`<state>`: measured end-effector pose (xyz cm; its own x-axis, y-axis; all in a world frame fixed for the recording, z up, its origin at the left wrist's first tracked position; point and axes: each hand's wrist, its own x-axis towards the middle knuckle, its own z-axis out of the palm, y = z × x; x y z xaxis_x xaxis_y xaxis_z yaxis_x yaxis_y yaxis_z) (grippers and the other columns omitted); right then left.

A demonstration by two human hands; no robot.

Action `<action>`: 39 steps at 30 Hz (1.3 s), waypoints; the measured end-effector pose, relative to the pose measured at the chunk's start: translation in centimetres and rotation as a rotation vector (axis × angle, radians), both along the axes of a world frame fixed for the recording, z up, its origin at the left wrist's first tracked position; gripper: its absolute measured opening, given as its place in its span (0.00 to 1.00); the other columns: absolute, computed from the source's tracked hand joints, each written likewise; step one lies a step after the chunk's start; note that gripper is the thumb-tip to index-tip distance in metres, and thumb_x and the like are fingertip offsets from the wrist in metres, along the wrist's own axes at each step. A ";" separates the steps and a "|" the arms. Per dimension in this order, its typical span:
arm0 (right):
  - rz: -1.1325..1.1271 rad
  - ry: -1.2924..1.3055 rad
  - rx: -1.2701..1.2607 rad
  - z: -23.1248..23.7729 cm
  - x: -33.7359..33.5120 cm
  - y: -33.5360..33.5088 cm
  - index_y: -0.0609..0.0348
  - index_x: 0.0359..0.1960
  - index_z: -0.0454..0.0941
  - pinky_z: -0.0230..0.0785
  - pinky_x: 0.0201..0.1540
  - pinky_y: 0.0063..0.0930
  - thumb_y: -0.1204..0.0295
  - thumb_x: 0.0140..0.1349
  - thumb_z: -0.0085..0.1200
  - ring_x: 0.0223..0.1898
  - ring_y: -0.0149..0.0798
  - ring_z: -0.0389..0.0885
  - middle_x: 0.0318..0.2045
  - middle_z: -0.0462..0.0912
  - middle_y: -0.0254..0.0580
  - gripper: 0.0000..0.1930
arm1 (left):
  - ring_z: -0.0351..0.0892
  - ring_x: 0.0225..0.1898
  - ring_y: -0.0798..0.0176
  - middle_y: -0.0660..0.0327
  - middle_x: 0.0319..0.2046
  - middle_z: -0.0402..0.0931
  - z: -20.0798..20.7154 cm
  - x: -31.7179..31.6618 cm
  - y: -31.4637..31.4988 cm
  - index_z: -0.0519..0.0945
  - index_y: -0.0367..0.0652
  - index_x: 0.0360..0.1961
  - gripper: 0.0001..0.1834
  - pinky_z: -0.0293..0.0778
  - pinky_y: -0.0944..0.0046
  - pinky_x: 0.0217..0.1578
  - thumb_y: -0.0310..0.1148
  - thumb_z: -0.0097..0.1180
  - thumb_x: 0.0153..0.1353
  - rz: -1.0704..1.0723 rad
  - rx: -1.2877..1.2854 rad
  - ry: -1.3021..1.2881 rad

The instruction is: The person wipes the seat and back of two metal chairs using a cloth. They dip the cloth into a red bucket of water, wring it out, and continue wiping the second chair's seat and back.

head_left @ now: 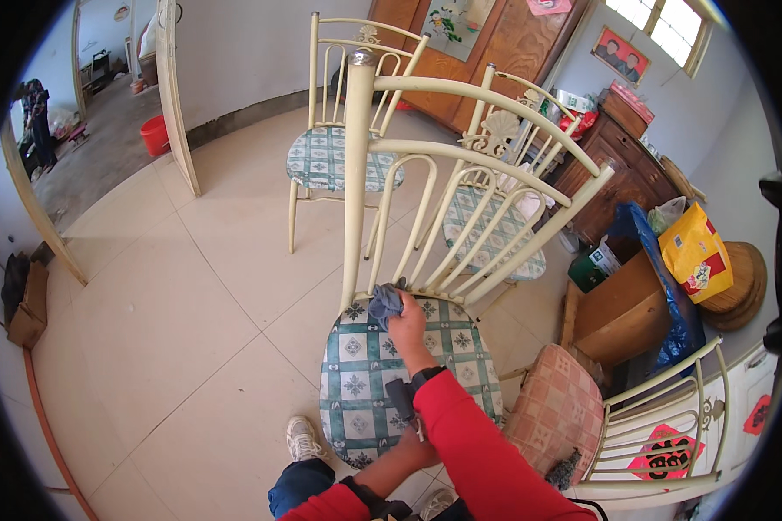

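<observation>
In front of me stands a cream metal chair [356,191] with a seat [354,412] covered in green and white checked, flower-patterned material. My right hand [408,327] is closed on a crumpled grey-blue cloth [384,306]. It presses the cloth at the back of the seat, by the foot of the backrest bars. My left hand [411,453] is low at the front edge of the seat, beneath my right forearm. Its fingers are hidden there, so whether it grips the chair does not show. A dark strap with a small black device [400,399] sits at my right wrist.
Two similar chairs [330,156] [495,230] stand beyond. To the right is a chair with a pink seat [558,404] and a dark fuzzy item [565,469] on it. Behind it are a cardboard box [621,300] and yellow bag [695,252]. A red bucket [155,135] stands by the doorway.
</observation>
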<state>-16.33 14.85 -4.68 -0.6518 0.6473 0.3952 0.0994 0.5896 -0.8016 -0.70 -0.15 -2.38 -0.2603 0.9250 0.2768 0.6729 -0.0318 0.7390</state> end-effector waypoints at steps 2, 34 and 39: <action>0.099 -0.013 -0.187 -0.2 0.0 1.5 0.58 0.48 0.78 0.73 0.44 0.32 0.80 0.49 0.57 0.39 0.46 0.83 0.38 0.83 0.50 0.20 | 0.73 0.54 0.45 0.50 0.51 0.75 1.4 -0.4 0.1 0.72 0.46 0.56 0.30 0.69 0.53 0.54 0.51 0.54 0.56 -0.014 -0.257 -0.169; -0.071 -0.026 0.067 0.9 -2.1 5.0 0.55 0.53 0.72 0.72 0.46 0.36 0.78 0.49 0.58 0.44 0.54 0.80 0.37 0.82 0.51 0.26 | 0.80 0.38 0.46 0.48 0.29 0.79 5.7 -1.1 1.5 0.81 0.41 0.35 0.19 0.76 0.52 0.38 0.47 0.56 0.52 -0.006 -0.468 -0.017; 0.125 -0.205 -0.080 1.6 3.1 5.6 0.60 0.46 0.78 0.73 0.44 0.34 0.77 0.48 0.60 0.39 0.52 0.83 0.37 0.84 0.51 0.20 | 0.78 0.47 0.46 0.50 0.40 0.78 5.3 -0.5 1.3 0.77 0.42 0.48 0.25 0.75 0.52 0.43 0.49 0.56 0.55 -0.017 -0.466 0.044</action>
<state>-13.24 20.44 -3.12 -0.7898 0.5807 0.1972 0.1952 0.5428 -0.8168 -1.24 1.14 2.90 -0.2418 0.9572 -0.1588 0.7059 0.2858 0.6481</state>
